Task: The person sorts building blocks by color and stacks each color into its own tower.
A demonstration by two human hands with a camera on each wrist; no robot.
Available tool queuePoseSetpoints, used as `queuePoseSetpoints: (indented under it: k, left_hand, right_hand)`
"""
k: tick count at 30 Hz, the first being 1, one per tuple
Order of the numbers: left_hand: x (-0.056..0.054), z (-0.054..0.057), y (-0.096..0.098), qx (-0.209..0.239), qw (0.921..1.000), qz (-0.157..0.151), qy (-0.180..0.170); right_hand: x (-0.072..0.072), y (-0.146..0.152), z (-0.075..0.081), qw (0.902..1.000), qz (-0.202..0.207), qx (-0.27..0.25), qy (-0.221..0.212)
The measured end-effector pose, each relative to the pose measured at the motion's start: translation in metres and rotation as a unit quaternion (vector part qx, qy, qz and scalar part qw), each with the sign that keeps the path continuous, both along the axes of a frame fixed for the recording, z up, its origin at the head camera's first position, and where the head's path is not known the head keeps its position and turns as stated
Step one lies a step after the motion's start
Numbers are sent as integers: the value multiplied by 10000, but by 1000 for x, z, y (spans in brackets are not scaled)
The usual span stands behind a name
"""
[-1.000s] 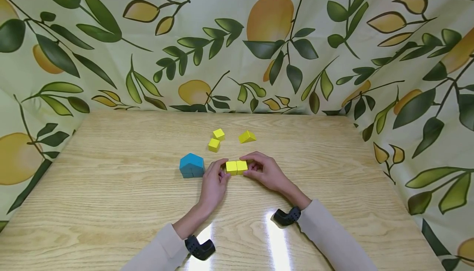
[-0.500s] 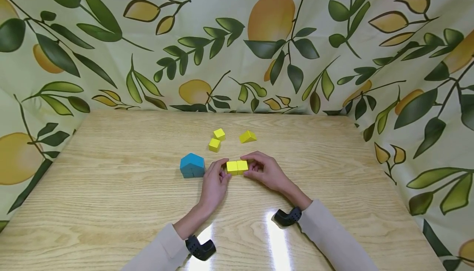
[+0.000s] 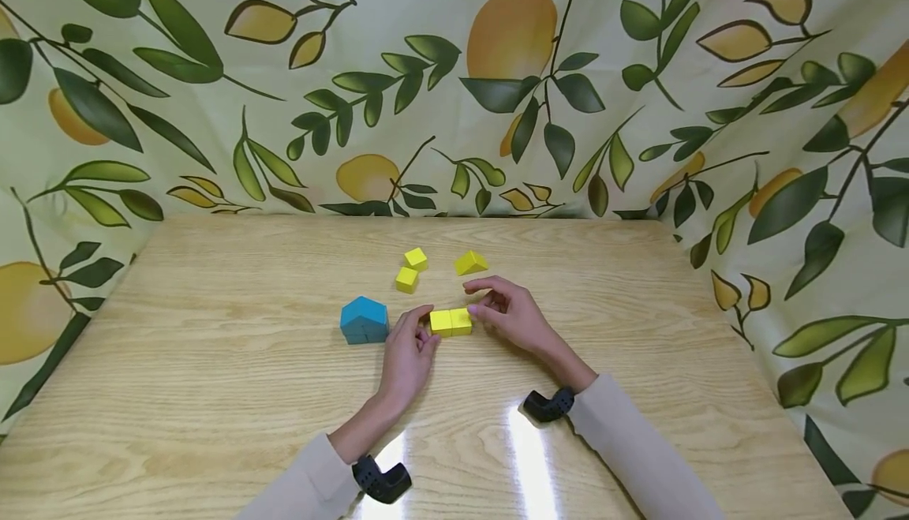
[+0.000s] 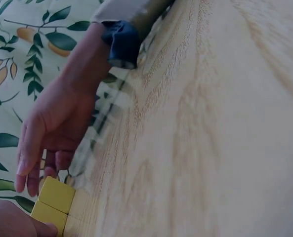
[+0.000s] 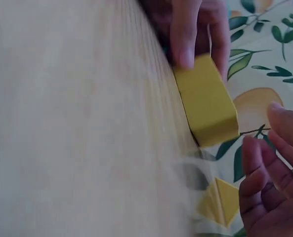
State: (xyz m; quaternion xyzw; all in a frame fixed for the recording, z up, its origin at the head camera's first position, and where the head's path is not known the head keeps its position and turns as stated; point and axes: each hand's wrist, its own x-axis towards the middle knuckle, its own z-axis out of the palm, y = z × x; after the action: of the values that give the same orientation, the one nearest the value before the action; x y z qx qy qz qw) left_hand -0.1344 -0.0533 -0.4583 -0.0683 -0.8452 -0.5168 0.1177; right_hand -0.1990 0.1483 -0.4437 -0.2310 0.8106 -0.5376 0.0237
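Note:
Two yellow cubes sit side by side on the table in the head view, a left cube (image 3: 440, 323) and a right cube (image 3: 461, 321). My left hand (image 3: 407, 354) pinches the left cube between thumb and fingers. Just right of the pair is my right hand (image 3: 514, 319), its thumb and fingers spread apart and holding nothing. The right wrist view shows a gap between this hand (image 5: 274, 182) and the end of the yellow pair (image 5: 208, 101). Left of my left hand stands a blue house-shaped stack of blocks (image 3: 364, 320).
Behind the pair lie two more yellow cubes, a far one (image 3: 415, 259) and a nearer one (image 3: 407, 279), at about touching distance. A yellow triangular block (image 3: 471, 263) lies to their right. A patterned curtain (image 3: 398, 94) borders the wooden table (image 3: 213, 394).
My right hand has let go of the right cube, opening its fingers and drawing slightly away. The left hand keeps its pinch, and the blocks stay in place.

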Motion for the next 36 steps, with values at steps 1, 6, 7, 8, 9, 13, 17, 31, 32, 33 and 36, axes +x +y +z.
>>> queuePoseSetpoints:
  k: [1,6,7,8,9,13,17,31,32,33,36]
  left_hand:
    - [0,0,0,-9,10000,0,31]
    - [-1,0,0,-35,10000,-6,57]
    - [-1,0,0,-38,10000,-13,59]
    - [-2,0,0,-27,10000,-7,46]
    - [-2,0,0,-30,10000,-17,61]
    - [-3,-1,-1,-14,10000,-28,85]
    - [-3,-1,-2,-14,10000,-21,24]
    - [-1,-1,-4,-93,9999,-5,57]
    - [-1,-1,-4,-89,9999,-12,68]
    - [0,-1,-4,-84,9999,-17,73]
    - [1,0,-3,-96,9999,-24,76]
  right_hand:
    - [-3,-1,3,10000,-15,24,19]
    - [-24,-11,17,9992,54,369,160]
    - [-29,-14,20,9987,104,447,201]
    - [-33,-17,22,9981,146,545,239]
    - [-38,-21,24,9975,195,618,275]
    - [-54,-35,29,9939,364,977,359]
    - [-67,-47,30,9882,538,1374,409]
    - [-91,-67,26,9790,890,1813,269]
    - [-92,-68,25,9795,897,1790,234]
    - [-92,-69,24,9799,890,1776,197]
    - [-93,-70,23,9809,841,1752,63]
